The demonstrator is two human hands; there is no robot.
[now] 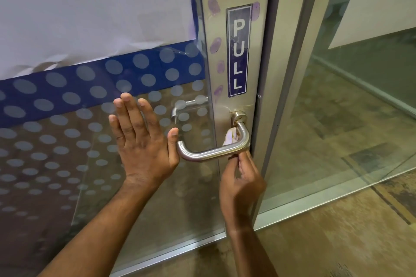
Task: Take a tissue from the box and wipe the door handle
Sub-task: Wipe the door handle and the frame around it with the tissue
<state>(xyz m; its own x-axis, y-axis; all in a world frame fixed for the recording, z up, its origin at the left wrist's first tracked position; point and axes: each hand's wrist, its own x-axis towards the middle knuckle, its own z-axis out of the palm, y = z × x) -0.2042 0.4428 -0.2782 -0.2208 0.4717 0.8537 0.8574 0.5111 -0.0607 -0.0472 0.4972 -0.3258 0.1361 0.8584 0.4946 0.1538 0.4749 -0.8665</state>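
Task status: wiping stage, in progress. The tissue [231,136] is already out of its box — no box appears in the head view — and sits bunched behind the lever door handle [213,153], against the bend nearest the round rose [239,116].

Right hand [240,182]: fingers curled, pinching the lower end of the tissue just under the handle bar near the door edge. The tissue passes up behind the bar and shows above it as a small white wad.

Left hand [141,141]: fingers straight and spread, palm flat on the glass door [157,198] beside the handle's free end. The thumb lies just beside that end; contact cannot be confirmed. This hand holds nothing and appears to steady the door.

Completed, as judged from the scene: tissue retrieved and brought onto the handle.

Remaining, as judged: the straight run of the bar and the curved free end carry no tissue at present — coverage there is still required.

Note: the metal stile carries a blue PULL sign [238,51] and purple fingerprint marks [213,7].
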